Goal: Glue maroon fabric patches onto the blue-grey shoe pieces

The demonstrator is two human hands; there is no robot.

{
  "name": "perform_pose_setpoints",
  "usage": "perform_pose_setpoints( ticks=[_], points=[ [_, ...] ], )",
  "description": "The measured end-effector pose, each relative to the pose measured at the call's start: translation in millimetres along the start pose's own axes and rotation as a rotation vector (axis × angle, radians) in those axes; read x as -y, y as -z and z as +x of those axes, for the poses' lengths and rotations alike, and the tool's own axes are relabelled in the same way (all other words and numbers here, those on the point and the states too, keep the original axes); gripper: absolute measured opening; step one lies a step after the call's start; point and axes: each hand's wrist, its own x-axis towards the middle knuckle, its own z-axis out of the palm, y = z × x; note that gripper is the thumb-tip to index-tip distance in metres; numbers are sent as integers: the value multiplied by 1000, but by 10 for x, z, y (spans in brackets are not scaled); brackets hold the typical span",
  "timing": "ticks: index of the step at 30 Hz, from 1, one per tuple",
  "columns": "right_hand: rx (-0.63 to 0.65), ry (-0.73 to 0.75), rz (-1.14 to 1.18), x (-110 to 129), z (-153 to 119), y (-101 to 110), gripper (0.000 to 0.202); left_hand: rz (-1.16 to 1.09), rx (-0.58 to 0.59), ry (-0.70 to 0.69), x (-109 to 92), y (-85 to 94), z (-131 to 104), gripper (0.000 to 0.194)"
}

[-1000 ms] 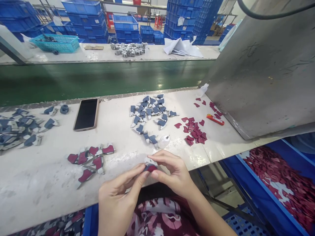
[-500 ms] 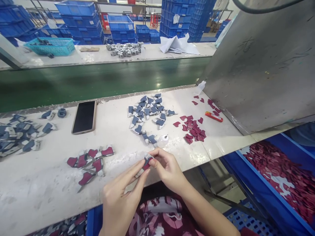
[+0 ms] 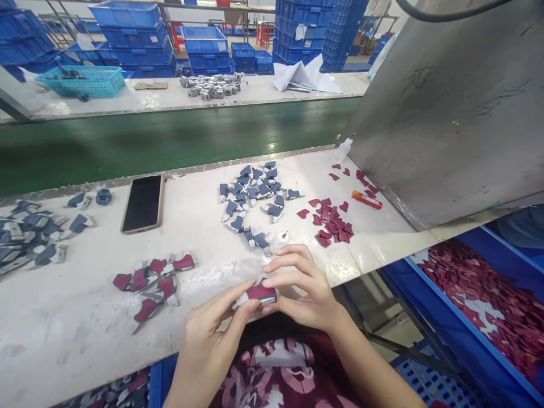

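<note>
Head view, phone (image 3: 143, 204), bottle (image 3: 279, 241) beyond right hand (image 3: 306, 287)

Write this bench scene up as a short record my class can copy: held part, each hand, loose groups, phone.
Held part: maroon face up, pale sides
Left hand: pinching its left end
Right hand: fingers on its right end
Left of hands: maroon-faced parts
Beyond hands: blue-faced parts
Right of those: loose maroon pieces
Phone: face up, screen dark

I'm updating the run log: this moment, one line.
left hand: holding maroon-topped part | right hand: holding same part | beyond: blue-topped parts
</note>
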Motion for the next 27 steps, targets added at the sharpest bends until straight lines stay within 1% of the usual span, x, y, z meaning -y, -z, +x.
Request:
perform_pose_setpoints(
  ticks=[2,4,8,11,13,18,20,23,25,27],
  points=[
    [27,56,7,-18,-10,15,34,-30,60,12,12,16,-7,21],
    [45,80,4,-30,-29,19,36,-67,89,18,19,22,-16,20],
    [98,64,-40,-30,-63,12,35,-109,107,17,5,8,-18,21],
    [164,49,-59,-22,-66,0,36,-123,99,56,-12,-9,-9,21],
    [185,51,-55,-24,-64,-11,35,-132,89,76,-11,-13,-8,21],
    [165,9,11,-51,-72,-42,32,-116,76,91,-5,0,-13,20],
    [152,-12,28,-62,-76,-47,34,-110,57,90,-14,2,-6,20],
    [160,0,11,-76,-78,-50,35,-101,40,65,-8,7,15,19],
    [147,23,-7,-86,-89,-60,33,-99,72,60,17,15,22,19],
    [112,43,-27,-97,-116,-79,30,-125,105,86,42,21,16,20]
  ],
)
